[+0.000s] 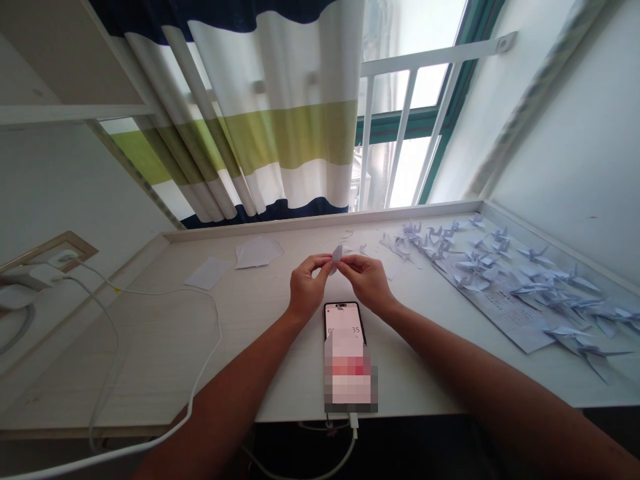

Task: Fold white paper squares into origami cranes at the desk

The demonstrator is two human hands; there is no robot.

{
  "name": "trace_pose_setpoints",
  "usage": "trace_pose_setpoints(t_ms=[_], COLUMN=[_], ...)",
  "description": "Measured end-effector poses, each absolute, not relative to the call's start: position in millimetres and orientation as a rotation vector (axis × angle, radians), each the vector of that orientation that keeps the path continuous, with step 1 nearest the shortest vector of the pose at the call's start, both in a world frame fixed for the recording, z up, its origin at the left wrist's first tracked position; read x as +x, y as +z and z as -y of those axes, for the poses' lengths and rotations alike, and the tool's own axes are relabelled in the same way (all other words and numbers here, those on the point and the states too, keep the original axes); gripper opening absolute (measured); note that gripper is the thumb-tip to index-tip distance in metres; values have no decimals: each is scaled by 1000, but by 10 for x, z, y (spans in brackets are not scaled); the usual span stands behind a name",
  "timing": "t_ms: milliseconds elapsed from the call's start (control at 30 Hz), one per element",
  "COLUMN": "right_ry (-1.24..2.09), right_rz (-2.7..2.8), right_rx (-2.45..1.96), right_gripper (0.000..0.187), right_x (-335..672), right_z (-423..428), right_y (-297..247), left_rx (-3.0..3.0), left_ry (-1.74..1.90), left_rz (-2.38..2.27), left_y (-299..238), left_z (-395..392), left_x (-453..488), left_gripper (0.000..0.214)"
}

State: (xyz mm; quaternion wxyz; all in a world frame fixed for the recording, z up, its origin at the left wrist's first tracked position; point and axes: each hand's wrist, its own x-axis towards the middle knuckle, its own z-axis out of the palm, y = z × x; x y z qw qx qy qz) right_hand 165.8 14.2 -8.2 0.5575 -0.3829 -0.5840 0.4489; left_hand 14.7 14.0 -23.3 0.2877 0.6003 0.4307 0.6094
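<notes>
White paper, one folded piece (337,255), sits between two hands, pinched narrowly by the fingertips of the left hand (307,283) and the right hand (371,281). One phone (345,320) lies just below them, nearer the person. To the left are one loose sheet (208,273) and, just beside it, one small pile of sheets (259,253), their number impossible to tell. On the right, well over a dozen paper cranes (474,261) crowd too closely for an exact count, some resting on one printed board (500,310).

All this is on a pale desk (150,347) with a raised rim, crossed at the left by white cables (219,313). Behind hang a striped curtain (300,137) and a white railing (410,77) before a green-framed window.

The folded piece's pointed tip faces up and away from the person; its long axis is near upright in view, leaning slightly right.
</notes>
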Motion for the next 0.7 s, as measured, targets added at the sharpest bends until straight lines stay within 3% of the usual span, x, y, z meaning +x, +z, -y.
trace_pose_setpoints(t_ms=[700], right_ry=[1134], right_rz=[1304], right_rx=[-878], right_gripper=[33], right_x=[1702], right_z=[-214], right_y=[-135], left_rx=[1769], left_ry=[1686], left_rz=[-1212], left_y=[-224], left_z=[-71], left_x=[232], left_gripper=[12])
